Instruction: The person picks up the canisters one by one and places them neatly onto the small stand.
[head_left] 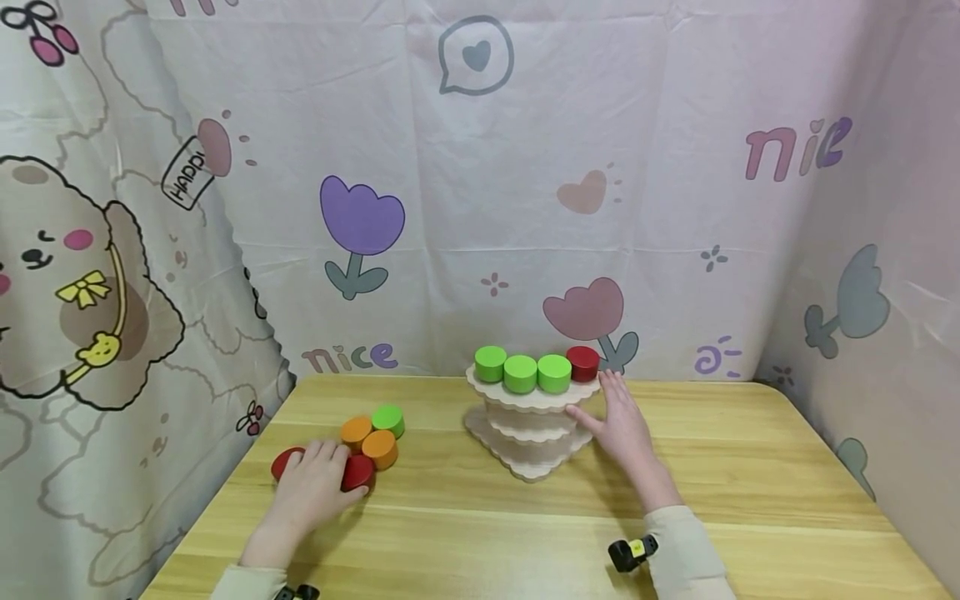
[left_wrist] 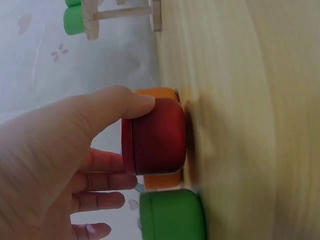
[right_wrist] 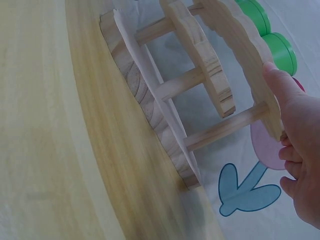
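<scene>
My left hand [head_left: 315,487] is at the group of coloured blocks on the left of the table. In the left wrist view its thumb and fingers pinch a red round block [left_wrist: 159,136] close over the tabletop, with a green block [left_wrist: 172,215] beside it. Another red block [head_left: 287,461] shows past the hand's far side in the head view. My right hand [head_left: 624,425] holds the right edge of the top board of a tiered wooden stand [head_left: 528,458], thumb in front. On that board sit three green blocks [head_left: 521,374] and a red block [head_left: 582,364].
Behind the left hand lie two orange blocks [head_left: 379,450] and a green block [head_left: 388,420]. The wooden table [head_left: 750,467] backs onto a printed cloth [head_left: 480,167], which also hangs at both sides.
</scene>
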